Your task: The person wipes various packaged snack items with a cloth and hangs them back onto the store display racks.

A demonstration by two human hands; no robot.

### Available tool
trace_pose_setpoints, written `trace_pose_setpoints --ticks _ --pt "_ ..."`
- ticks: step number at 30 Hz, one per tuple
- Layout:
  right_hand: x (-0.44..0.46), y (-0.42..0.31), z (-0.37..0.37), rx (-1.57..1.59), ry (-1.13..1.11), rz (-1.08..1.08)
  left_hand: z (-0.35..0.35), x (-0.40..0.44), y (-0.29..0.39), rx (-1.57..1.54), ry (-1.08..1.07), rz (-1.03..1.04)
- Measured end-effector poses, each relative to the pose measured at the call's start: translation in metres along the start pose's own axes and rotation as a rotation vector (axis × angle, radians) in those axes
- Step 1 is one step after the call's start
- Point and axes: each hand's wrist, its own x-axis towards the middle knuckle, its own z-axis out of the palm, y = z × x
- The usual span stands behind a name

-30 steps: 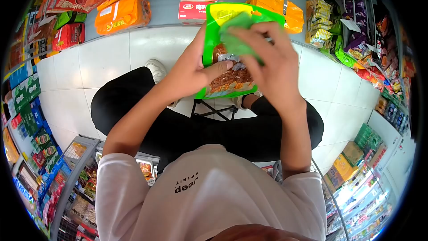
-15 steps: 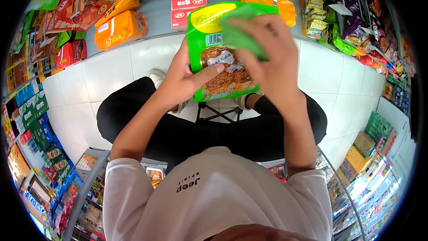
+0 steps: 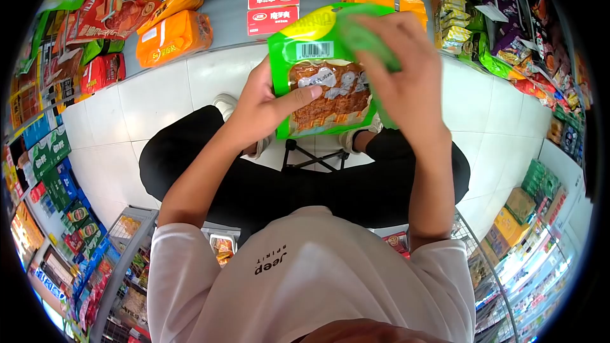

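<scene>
Over my lap, my left hand (image 3: 267, 101) grips the left edge of a green snack packet (image 3: 329, 108), thumb on its front. A yellow oval, a barcode and a window showing brown food are on this side of the packet. My right hand (image 3: 406, 67) is closed on a green cloth (image 3: 365, 35), blurred by motion, at the packet's upper right. The cloth covers part of that corner, and some of it hangs below the hand along the right edge. My right fingertips are partly hidden by the cloth.
Beyond the packet, a grey shelf (image 3: 229, 22) carries red boxes (image 3: 273, 19), orange bags (image 3: 175, 38) and yellow packs (image 3: 451, 19). Other snack bags hang at both sides. A black folding stool frame (image 3: 314, 157) stands between my feet on white tiles (image 3: 162, 98). Wire racks flank me.
My right hand and the cloth have swept to the right across the packet, uncovering more of its window and barcode. My left hand keeps its hold, shifted only slightly.
</scene>
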Motion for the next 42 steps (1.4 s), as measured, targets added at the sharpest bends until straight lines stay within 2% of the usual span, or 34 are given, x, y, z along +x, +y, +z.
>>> trace_pose_setpoints --ticks 5,6,7,9,12,16,19,21,25,26,30,33,34,37,42 --pt "0.003 0.005 -0.005 -0.075 0.060 0.139 -0.001 0.000 0.012 -0.185 0.064 -0.133" --pt "0.002 0.004 -0.002 -0.139 0.056 -0.044 0.000 0.000 0.015 -0.239 0.083 -0.170" --pt "0.000 -0.004 0.001 -0.121 -0.001 -0.065 0.000 0.001 0.016 -0.300 0.102 -0.195" --pt "-0.001 -0.013 0.004 0.019 -0.122 -0.037 0.000 0.003 0.018 -0.419 0.147 -0.251" --pt "-0.002 -0.004 0.007 -0.005 -0.030 0.085 0.011 0.004 0.021 -0.438 0.225 -0.287" --pt "-0.006 -0.016 0.017 -0.085 -0.063 -0.100 0.008 0.006 0.013 -0.498 0.212 -0.310" --pt "-0.015 -0.028 0.028 0.128 -0.234 -0.186 0.005 0.008 0.007 -0.479 0.253 -0.346" --pt "-0.017 -0.026 0.034 0.105 -0.196 -0.173 0.005 0.010 0.009 -0.456 0.287 -0.380" --pt "-0.014 -0.017 0.038 -0.015 -0.103 -0.045 0.011 0.012 0.019 -0.671 0.327 -0.457" --pt "-0.015 -0.024 0.037 -0.045 -0.145 -0.087 0.010 0.011 0.016 -0.683 0.331 -0.460" --pt "-0.026 -0.041 0.044 0.154 -0.372 -0.223 0.003 0.008 0.005 -0.699 0.328 -0.485" --pt "-0.023 -0.036 0.042 0.178 -0.400 -0.239 0.003 0.009 0.011 -0.720 0.357 -0.488" --pt "-0.021 -0.035 0.039 0.079 -0.371 -0.150 0.005 0.010 0.016 -0.740 0.366 -0.470" --pt "-0.017 -0.032 0.038 0.018 -0.280 -0.106 -0.002 0.014 0.011 -0.806 0.347 -0.404" --pt "-0.023 -0.041 0.039 0.211 -0.463 -0.275 -0.006 0.015 0.013 -0.802 0.378 -0.379"
